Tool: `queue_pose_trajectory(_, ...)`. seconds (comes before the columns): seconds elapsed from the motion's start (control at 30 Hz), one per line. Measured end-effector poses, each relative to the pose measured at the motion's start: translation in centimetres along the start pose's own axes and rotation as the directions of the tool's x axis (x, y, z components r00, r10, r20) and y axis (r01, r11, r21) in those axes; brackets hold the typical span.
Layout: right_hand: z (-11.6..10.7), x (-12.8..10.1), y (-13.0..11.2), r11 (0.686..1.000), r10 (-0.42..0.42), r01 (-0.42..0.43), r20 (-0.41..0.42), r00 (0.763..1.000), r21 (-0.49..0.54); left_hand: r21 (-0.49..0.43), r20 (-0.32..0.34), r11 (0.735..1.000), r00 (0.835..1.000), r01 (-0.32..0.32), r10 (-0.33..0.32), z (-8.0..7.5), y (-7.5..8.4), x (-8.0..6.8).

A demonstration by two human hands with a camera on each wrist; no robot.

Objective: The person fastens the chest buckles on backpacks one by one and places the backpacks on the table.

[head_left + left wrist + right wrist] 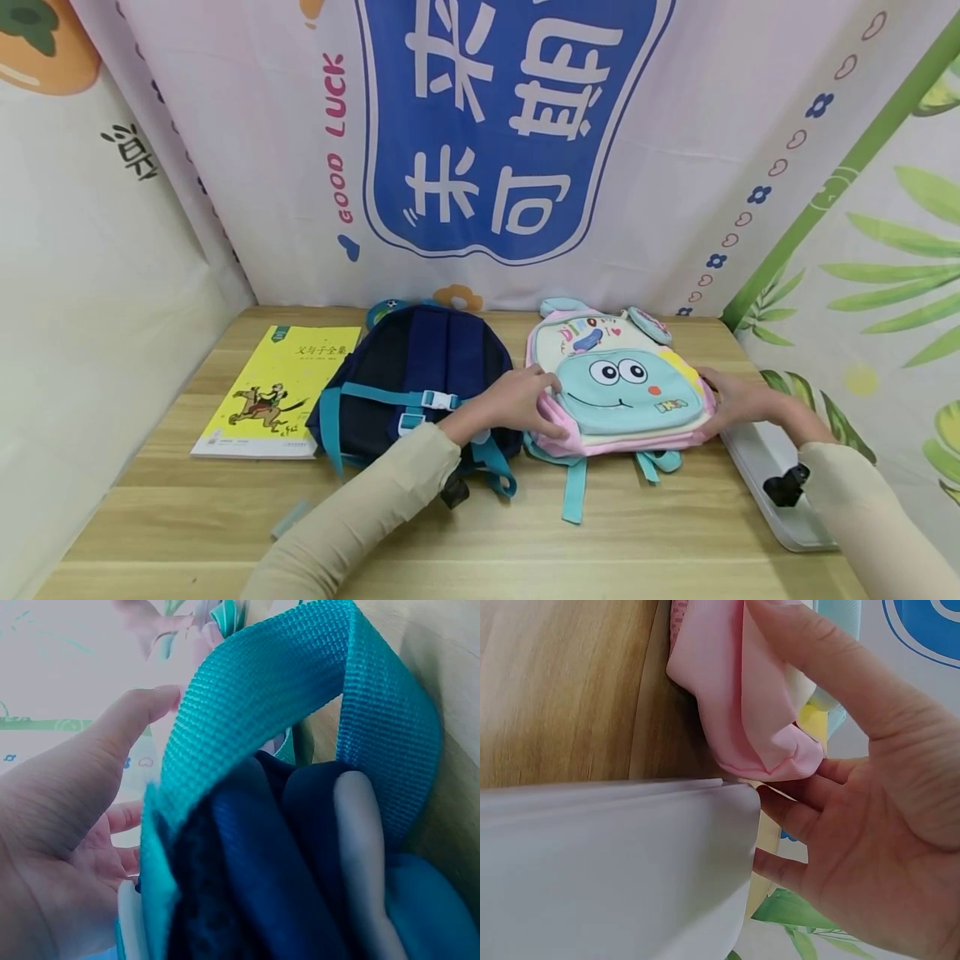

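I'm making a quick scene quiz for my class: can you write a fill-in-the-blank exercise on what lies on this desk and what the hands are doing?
1. Both hands hold the pink ____ with a cartoon face.
2. The left hand and right hand grip its two ____.
3. The yellow book lies ____ of the navy backpack.
4. A white tray sits by the ____ arm.

Missing words: backpack; sides; left; right

Yellow book, navy backpack, white tray

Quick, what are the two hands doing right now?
Left hand: grips the left side of the pink backpack.
Right hand: grips its right side.
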State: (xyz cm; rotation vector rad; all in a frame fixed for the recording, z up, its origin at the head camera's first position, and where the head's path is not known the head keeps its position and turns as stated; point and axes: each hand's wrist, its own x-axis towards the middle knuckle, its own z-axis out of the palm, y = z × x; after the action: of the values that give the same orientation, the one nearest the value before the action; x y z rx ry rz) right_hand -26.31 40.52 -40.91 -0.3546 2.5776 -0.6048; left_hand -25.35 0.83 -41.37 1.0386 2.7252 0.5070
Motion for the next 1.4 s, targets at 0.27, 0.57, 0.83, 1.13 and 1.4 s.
queue_pose_trajectory(0.27,0.0,-0.2,0.1,0.999,0.030,-0.030,-0.006,1.000,0.031,-0.009,0.018,1.000,1.000,-0.008,0.008,-0.1,0.0,0.4)
queue_pose_trajectory(0.57,0.1,-0.4,-0.2,0.997,0.011,-0.009,-0.020,1.000,0.077,-0.036,0.027,0.999,1.000,-0.015,0.016,0.0,0.0,0.6)
queue_pose_trajectory(0.83,0.0,-0.5,-0.4,0.994,-0.021,0.025,-0.043,0.999,0.109,-0.065,0.023,0.998,1.000,-0.017,0.019,-0.1,-0.4,0.8)
queue_pose_trajectory(1.13,-0.5,-1.0,-0.9,0.991,-0.031,0.039,-0.065,0.997,0.132,-0.090,0.036,0.995,0.999,-0.033,0.036,-0.2,-0.5,0.9)
queue_pose_trajectory(1.4,-1.2,-2.0,-1.7,0.991,-0.066,0.080,-0.131,0.989,0.103,-0.090,0.035,0.995,0.998,-0.040,0.043,0.0,-0.5,0.9)
